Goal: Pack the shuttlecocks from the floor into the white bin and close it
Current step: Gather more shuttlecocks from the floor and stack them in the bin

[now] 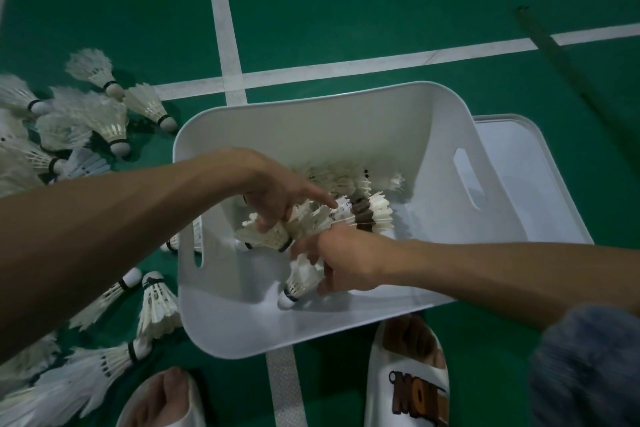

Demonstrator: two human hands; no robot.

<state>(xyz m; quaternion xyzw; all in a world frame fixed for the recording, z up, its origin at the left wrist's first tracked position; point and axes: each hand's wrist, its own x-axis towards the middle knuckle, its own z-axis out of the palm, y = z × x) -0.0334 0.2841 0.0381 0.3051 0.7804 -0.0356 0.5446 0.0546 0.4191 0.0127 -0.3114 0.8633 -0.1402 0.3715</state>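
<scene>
Packing is under way, with both hands down inside the white rectangular plastic bin (311,121), which stands open on the green court floor (346,10) and so far holds only a modest heap. The left hand (273,198) has its lower fingers curled round a bunch of white feather shuttlecocks (266,236), forefinger stretched straight. The right hand (343,260) has its fingers loosely curled about a single shuttlecock (304,277) that points cork-down near the bin's near wall. The next move is probably to let these go onto the heap and reach out to the left, where many loose shuttlecocks (104,121) lie scattered on the floor just beside the bin, some touching its left wall. Closing looks a good way off. The flat white plastic lid (533,163) lies on the floor at the bin's right side, partly hidden behind it. The person's white slippers (405,374) stand close to the near wall, and a thin dark rod (554,55) lies well apart. Neither blocks the reach.
</scene>
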